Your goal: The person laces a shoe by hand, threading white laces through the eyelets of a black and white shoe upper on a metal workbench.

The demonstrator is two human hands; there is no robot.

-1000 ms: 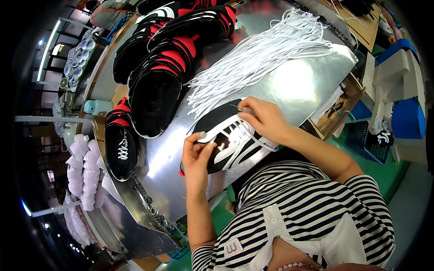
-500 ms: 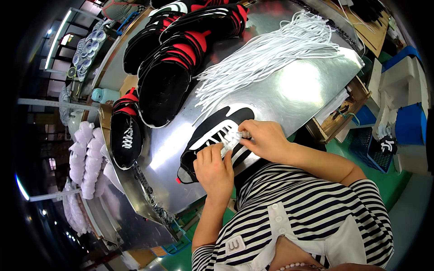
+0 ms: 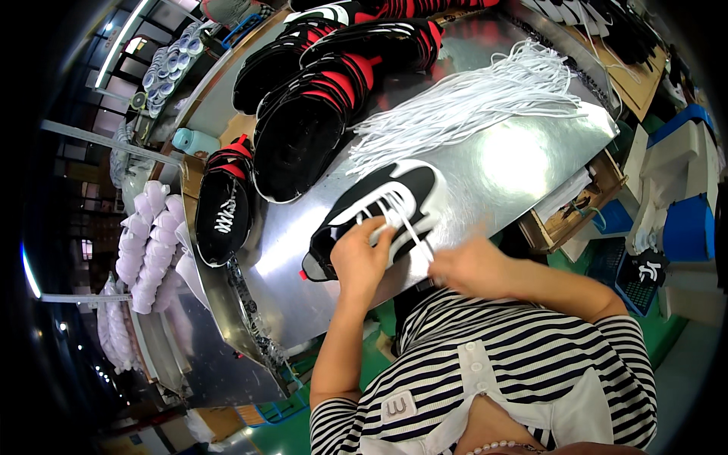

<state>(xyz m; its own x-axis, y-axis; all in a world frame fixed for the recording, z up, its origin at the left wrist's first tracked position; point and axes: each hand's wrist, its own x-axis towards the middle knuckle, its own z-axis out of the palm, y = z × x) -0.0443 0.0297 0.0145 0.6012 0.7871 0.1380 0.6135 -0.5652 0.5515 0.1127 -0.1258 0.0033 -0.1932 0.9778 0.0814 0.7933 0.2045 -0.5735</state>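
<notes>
A black and white shoe upper (image 3: 378, 180) with a small red tab lies tilted on the metal table in front of me. My left hand (image 3: 359, 255) pinches it at the lacing edge, over the opening; what lies under the fingertips is partly hidden. From the eyelets a white shoelace (image 3: 415, 238) runs taut toward my right hand (image 3: 472, 267). Those right fingers are closed on the lace, just off the upper's near side, and the hand is smeared by motion. White lace strands cross the upper's throat.
Beyond the upper, a heap of loose white laces (image 3: 474, 102) covers part of the metal table (image 3: 493, 199). Nested black and red uppers (image 3: 297, 155) stand at the back left, beside a single laced upper (image 3: 222, 208). A wooden box (image 3: 582, 199) adjoins the table's right edge.
My right hand has moved from the eyelets toward me and to the right, drawing the lace out taut. My left hand stays at the upper. The whole view has shifted slightly.
</notes>
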